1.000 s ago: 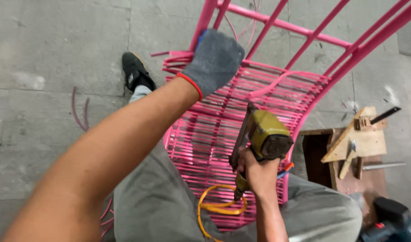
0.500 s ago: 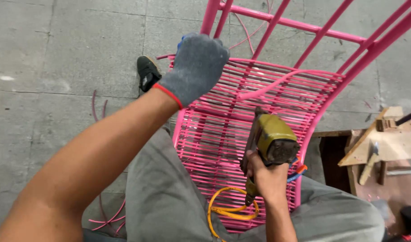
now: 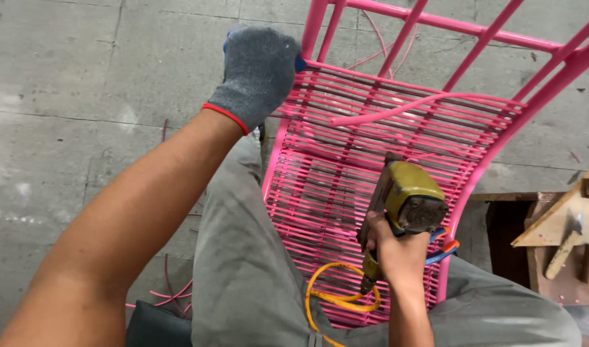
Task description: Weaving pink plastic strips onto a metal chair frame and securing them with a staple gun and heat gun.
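A pink metal chair frame (image 3: 481, 35) with a seat woven of pink cord (image 3: 346, 167) lies between my knees. My left hand (image 3: 257, 71), in a grey glove with a red cuff, grips the frame's left rail near its top. My right hand (image 3: 397, 254), bare, holds a yellow-green pneumatic stapler (image 3: 407, 202) with its nose against the woven cord at the right of the seat. A yellow air hose (image 3: 330, 295) loops from the stapler's base. One loose pink cord (image 3: 397, 109) curves across the weave.
Grey concrete floor (image 3: 82, 96) lies all around. Pink cord offcuts (image 3: 169, 295) lie on the floor at lower left. A wooden bench with a hatchet-like tool (image 3: 564, 241) stands at the right edge. My grey trouser legs (image 3: 243, 270) flank the chair.
The view has shifted, so chair and hands sit lower and more central. My left hand stays on the frame's rail and the stapler stays against the weave.
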